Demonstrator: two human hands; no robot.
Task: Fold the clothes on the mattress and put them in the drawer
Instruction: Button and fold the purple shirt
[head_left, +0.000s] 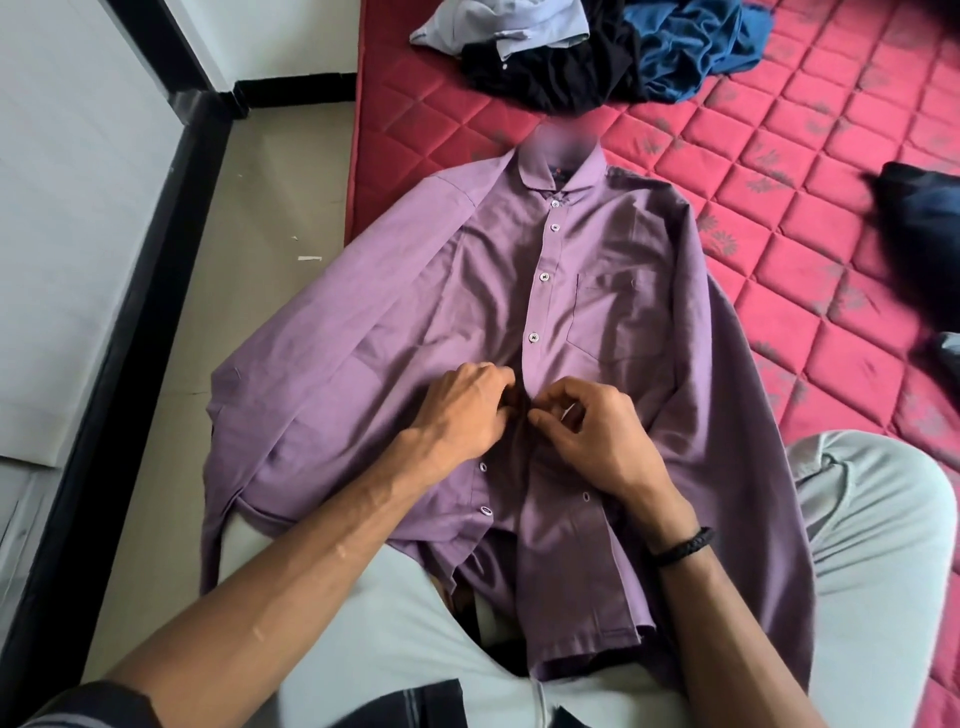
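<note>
**Buttoning up the purple shirt, both hands on the placket**

Closest to the camera are the person's light grey trousers (395, 639), knees spread, with the tail of the purple long-sleeved button-up shirt (597, 291) draped over the lap; the rest of the shirt lies face up on the red quilted mattress (810, 208), collar pointing toward the far edge, chest pocket showing, and its one sleeve and shoulder spill over the mattress's left edge onto the beige tiled floor (260, 218).

The left hand (462, 410) is at the middle of the shirt front, fingers curled in and pinching the placket fabric; the right hand (597, 431) sits just beside it, thumb and fingertips pinched narrow on the opposite edge of the placket, so the two hands nearly touch right at the button line; can't really tell whether a button is between the fingers, it's too shadowed there. Buttons above the hands look done up; below them the front is open, with loose buttons showing on the left flap.

There's a black braided wristband (680, 545) on the right wrist.

Up at the far edge of the mattress is an unfolded heap: a pale blue shirt (498, 23), a black garment (561, 78) under it, and a crumpled blue garment (691, 47) touching that; near the right edge lies a dark navy cloth (924, 218), well apart from the heap.
</note>
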